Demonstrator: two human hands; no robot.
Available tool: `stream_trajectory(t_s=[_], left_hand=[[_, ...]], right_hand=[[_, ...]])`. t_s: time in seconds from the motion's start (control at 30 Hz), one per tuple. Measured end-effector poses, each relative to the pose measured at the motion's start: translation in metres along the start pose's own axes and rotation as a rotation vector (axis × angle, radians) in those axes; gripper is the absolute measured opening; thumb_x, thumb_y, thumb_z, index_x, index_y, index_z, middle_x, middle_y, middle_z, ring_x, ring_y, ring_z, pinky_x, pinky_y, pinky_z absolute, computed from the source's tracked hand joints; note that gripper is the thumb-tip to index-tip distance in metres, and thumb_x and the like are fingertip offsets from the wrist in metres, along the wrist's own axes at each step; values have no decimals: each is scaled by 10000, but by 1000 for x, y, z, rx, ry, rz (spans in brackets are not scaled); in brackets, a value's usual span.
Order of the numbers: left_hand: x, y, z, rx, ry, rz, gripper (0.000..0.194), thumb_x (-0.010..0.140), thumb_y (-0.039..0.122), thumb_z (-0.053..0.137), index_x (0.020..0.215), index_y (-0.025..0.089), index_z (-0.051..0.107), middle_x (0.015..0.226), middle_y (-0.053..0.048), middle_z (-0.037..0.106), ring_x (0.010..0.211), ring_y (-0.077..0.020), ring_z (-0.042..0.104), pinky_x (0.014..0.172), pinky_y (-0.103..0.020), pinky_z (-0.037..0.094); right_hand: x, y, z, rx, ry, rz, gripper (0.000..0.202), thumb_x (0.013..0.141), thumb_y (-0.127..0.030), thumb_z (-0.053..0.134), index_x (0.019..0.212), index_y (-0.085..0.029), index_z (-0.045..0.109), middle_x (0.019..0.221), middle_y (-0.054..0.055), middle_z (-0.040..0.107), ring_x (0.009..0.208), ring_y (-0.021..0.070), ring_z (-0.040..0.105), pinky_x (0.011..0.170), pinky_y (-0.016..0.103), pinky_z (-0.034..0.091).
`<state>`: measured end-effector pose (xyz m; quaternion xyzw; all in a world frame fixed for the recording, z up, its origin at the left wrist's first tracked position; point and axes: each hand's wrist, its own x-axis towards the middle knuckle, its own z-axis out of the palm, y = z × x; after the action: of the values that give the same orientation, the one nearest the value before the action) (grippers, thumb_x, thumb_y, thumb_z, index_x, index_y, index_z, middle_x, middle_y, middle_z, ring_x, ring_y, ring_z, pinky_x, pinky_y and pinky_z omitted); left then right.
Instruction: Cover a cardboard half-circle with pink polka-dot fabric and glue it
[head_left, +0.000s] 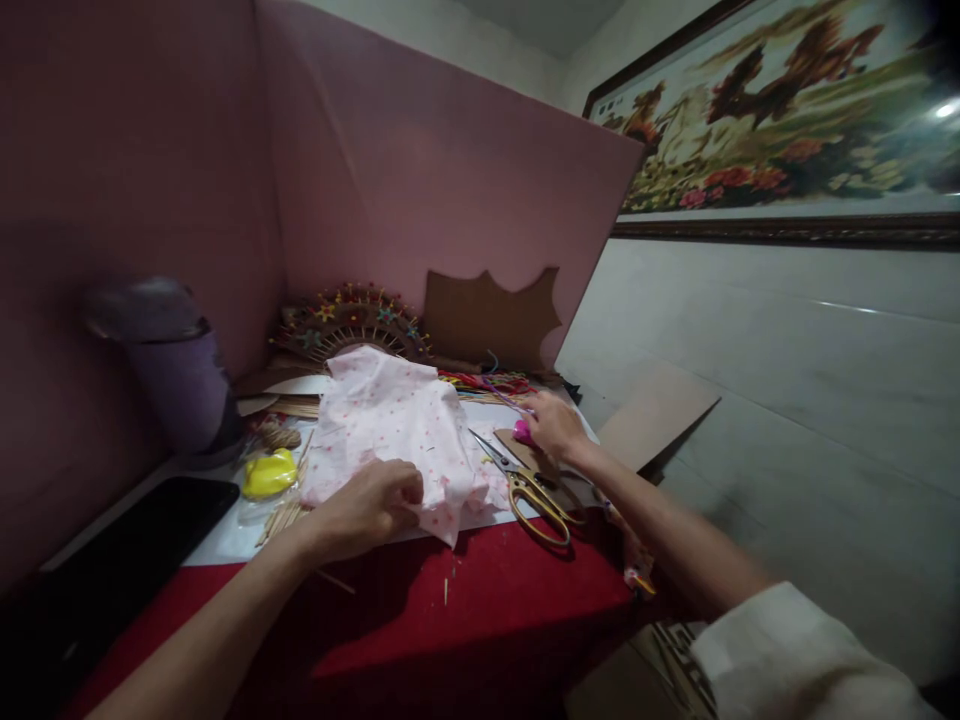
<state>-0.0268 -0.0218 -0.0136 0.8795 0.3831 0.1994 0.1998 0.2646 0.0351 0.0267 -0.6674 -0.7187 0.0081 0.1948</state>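
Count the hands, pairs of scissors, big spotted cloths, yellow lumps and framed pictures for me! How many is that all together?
Hands: 2, the left hand and the right hand
Scissors: 1
Big spotted cloth: 1
Yellow lump: 1
Framed picture: 1
Total: 6

A framed picture of horses (772,115) is hung on the pale wall (750,330). At the left, a purple cup (176,385) is placed before a pink panel (157,160), near a flat black device (154,525).
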Motion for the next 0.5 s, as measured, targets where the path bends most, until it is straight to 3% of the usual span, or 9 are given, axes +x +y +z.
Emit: stream_trajectory(t_s=[0.13, 0.2, 0.27, 0.33, 0.37, 0.43, 0.5], left_hand=[[-1, 5, -4, -107, 12, -40, 75, 726, 214, 560, 698, 165, 609, 680, 1, 589, 645, -135, 500, 598, -241, 358], [-1, 5, -7, -169, -17, -59, 104, 729, 227, 558, 687, 162, 628, 625, 15, 562, 602, -122, 475, 565, -231, 335], [-3, 6, -9, -219, -104, -102, 132, 728, 275, 579, 715, 165, 651, 592, 32, 527, 567, -114, 443, 525, -224, 303], [-5, 7, -12, -231, -196, -148, 180, 698, 331, 625, 777, 176, 672, 589, 45, 510, 554, -113, 426, 505, -222, 277], [-5, 8, -12, -225, -234, -165, 205, 675, 340, 648, 804, 183, 678, 599, 48, 516, 561, -115, 430, 507, -222, 275], [-6, 7, -13, -200, -274, -188, 198, 654, 307, 649, 811, 192, 683, 615, 47, 534, 577, -120, 446, 517, -222, 280], [-6, 5, -12, -137, -235, -180, 132, 673, 252, 585, 747, 187, 673, 602, 38, 535, 579, -126, 458, 524, -227, 285]], right_hand=[[-36, -37, 5, 122, -232, -316, 286, 788, -228, 606, 1066, -266, 663, 1076, 18, 646, 959, 157, 581, 836, 252, 432], [-54, -50, 6, 269, -354, -529, 397, 729, -286, 687, 1118, -232, 631, 1091, 45, 619, 973, 179, 560, 848, 282, 429], [-64, -57, 5, 363, -492, -610, 344, 679, -274, 731, 1011, -218, 663, 1005, 33, 623, 898, 173, 563, 792, 270, 439], [-66, -57, 2, 415, -564, -546, 204, 692, -264, 711, 889, -223, 682, 860, 1, 636, 781, 156, 568, 693, 245, 440], [-65, -54, -1, 409, -538, -476, 122, 723, -258, 674, 840, -223, 684, 797, -8, 635, 737, 151, 567, 661, 239, 432], [-61, -45, -7, 344, -386, -315, 99, 775, -213, 579, 763, -208, 677, 709, -3, 626, 685, 152, 561, 640, 248, 416], [-61, -33, -12, 256, -281, -225, 136, 744, -149, 551, 777, -190, 677, 684, 20, 622, 668, 168, 555, 646, 272, 402]])
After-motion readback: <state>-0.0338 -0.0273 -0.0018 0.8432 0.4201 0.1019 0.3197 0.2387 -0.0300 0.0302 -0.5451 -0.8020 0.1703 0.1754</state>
